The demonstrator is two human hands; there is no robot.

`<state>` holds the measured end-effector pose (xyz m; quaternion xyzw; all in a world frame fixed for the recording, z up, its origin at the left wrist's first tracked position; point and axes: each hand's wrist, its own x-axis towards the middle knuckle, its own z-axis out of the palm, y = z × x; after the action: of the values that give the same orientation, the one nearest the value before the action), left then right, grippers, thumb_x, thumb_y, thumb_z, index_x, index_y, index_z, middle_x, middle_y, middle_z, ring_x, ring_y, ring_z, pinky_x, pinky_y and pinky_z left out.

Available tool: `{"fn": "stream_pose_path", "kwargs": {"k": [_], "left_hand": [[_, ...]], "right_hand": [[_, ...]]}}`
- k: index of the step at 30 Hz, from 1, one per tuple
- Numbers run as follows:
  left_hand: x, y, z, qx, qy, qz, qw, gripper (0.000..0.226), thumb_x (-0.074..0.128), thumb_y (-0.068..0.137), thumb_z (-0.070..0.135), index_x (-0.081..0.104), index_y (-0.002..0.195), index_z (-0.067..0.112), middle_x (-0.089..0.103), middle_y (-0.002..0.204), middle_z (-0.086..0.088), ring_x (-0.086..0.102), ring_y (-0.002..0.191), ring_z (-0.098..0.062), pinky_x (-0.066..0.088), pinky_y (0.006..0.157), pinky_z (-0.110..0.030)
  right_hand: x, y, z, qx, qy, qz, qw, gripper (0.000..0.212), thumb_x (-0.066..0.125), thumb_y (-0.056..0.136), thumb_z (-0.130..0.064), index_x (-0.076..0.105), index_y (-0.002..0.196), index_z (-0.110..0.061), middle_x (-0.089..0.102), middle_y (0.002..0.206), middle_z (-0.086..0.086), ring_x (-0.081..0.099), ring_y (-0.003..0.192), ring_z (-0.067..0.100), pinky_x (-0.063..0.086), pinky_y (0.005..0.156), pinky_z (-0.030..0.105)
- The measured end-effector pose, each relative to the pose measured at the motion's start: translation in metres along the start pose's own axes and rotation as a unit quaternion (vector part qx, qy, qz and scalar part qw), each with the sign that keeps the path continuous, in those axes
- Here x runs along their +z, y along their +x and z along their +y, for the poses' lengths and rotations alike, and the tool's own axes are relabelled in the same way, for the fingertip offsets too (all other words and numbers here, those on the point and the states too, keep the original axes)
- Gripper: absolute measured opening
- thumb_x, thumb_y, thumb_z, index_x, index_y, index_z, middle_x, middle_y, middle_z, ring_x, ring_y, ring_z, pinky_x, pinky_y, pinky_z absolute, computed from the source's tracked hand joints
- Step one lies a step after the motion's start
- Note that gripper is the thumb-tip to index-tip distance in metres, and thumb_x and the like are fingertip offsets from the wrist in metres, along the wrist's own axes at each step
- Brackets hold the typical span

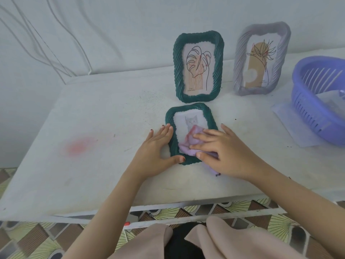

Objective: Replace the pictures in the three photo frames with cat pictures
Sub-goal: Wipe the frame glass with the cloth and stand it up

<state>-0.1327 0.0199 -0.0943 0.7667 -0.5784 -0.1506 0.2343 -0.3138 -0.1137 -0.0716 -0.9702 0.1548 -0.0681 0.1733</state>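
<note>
Green frame (188, 110) with the cat picture (191, 120) lies flat on the worktop (102, 128), near its front edge. Left hand (155, 154), fingers straight, braces the frame's left rim. Right hand (224, 152), fingers extended, presses a lilac cloth (186, 146) onto the picture. Behind stand a green leaf-print frame (178, 68) and a grey frame (240, 58); purple basket (306, 101) at right.

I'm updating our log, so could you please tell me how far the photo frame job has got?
Done: the flat green frame already shows a cat picture. In hand: the right hand presses a lilac cloth on its front, while the left hand rests against its edge. Left: the standing green frame and the grey frame both show plant drawings, not cats.
</note>
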Motion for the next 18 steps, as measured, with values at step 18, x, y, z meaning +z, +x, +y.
{"fn": "stream_pose_path", "kwargs": {"k": [18], "left_hand": [[0.000,-0.002,0.001,-0.004,-0.014,-0.007,1.000,0.104,0.041,0.062,0.077,0.014,0.146,0.021,0.010,0.154,0.007,0.002,0.139,0.002,-0.008,0.111,-0.018]], "right_hand": [[0.017,0.036,-0.008,0.036,-0.023,-0.009,0.999,0.049,0.022,0.092,-0.052,0.051,0.129,-0.037,0.030,0.152,-0.004,0.016,0.143,0.021,0.007,0.114,0.049]]}}
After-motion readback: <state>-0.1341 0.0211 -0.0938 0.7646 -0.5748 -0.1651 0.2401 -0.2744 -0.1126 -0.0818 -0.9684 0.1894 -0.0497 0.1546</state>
